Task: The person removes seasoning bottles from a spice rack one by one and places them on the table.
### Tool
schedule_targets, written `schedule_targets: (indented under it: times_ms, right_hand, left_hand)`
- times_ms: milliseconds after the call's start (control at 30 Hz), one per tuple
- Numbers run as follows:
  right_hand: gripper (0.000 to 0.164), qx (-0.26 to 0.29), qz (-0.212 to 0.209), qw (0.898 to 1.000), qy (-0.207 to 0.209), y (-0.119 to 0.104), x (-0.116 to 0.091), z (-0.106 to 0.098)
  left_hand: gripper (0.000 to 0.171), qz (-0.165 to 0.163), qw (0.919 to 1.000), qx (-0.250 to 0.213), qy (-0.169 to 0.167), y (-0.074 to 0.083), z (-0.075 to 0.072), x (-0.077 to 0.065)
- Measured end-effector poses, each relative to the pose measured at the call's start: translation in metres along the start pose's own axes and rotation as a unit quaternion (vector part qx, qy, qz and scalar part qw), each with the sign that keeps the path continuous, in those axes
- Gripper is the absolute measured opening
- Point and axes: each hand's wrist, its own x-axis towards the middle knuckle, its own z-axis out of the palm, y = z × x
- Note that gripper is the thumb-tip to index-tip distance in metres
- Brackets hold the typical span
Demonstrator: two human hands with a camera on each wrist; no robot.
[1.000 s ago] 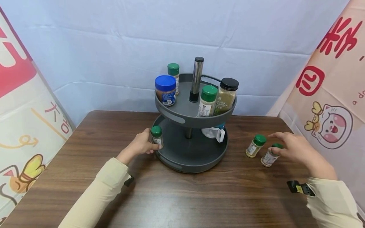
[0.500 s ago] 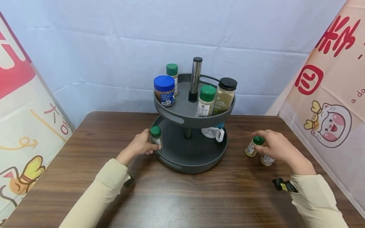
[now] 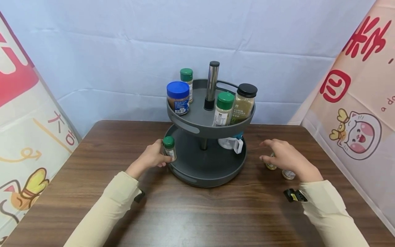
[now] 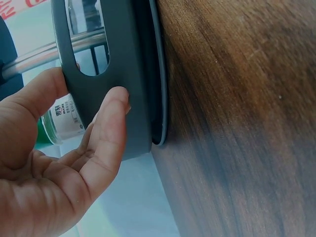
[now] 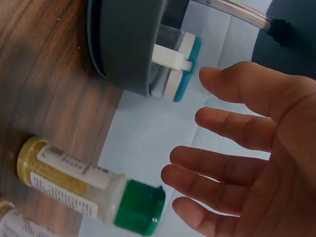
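My left hand (image 3: 151, 155) is at the left rim of the lower tray (image 3: 197, 168) of a two-tier turntable. Its thumb and fingers are around a green-capped spice bottle (image 3: 169, 148) standing just inside that rim. In the left wrist view, fingertips press the tray's outer wall (image 4: 106, 113), which partly hides the bottle (image 4: 66, 118). My right hand (image 3: 285, 155), fingers spread and holding nothing, hovers above two more green-capped spice bottles on the table. One bottle (image 5: 94, 182) lies below the fingertips in the right wrist view; the other bottle (image 3: 288, 174) is mostly covered in the head view.
The upper tray (image 3: 197, 125) bears a blue-lidded jar (image 3: 178, 97), a black-lidded cumin powder jar (image 3: 243, 104) and two green-capped bottles, around a metal post (image 3: 212, 82). A clear container with a white handle (image 3: 238, 146) sits at the lower tray's right. Cloth walls (image 3: 139, 68) surround the table.
My right hand has moved left, passing over the two bottles on the table and now covering their caps in the head view. The left hand and its bottle stay where they were.
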Motion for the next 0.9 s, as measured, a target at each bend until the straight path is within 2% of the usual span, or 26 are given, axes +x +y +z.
schedule_targets:
  times_ms: [400, 500, 767, 900]
  right_hand:
    - [0.046, 0.038, -0.001, 0.999, -0.029, -0.003, 0.021, 0.019]
    - [0.045, 0.049, 0.010, 0.998, -0.027, -0.003, 0.027, 0.024]
    - [0.035, 0.101, 0.026, 0.994, 0.024, -0.003, 0.041, 0.040]
    - [0.030, 0.119, 0.050, 0.991, 0.043, -0.004, 0.047, 0.047]
  left_hand:
    - [0.080, -0.001, 1.0000, -0.002, -0.001, 0.000, 0.000, 0.000]
    - [0.079, -0.001, 1.0000, -0.001, 0.000, 0.000, 0.000, -0.001]
    - [0.081, 0.000, 1.0000, -0.005, -0.002, -0.001, -0.001, 0.000]
    - [0.082, 0.001, 1.0000, -0.006, -0.001, 0.000, -0.001, 0.000]
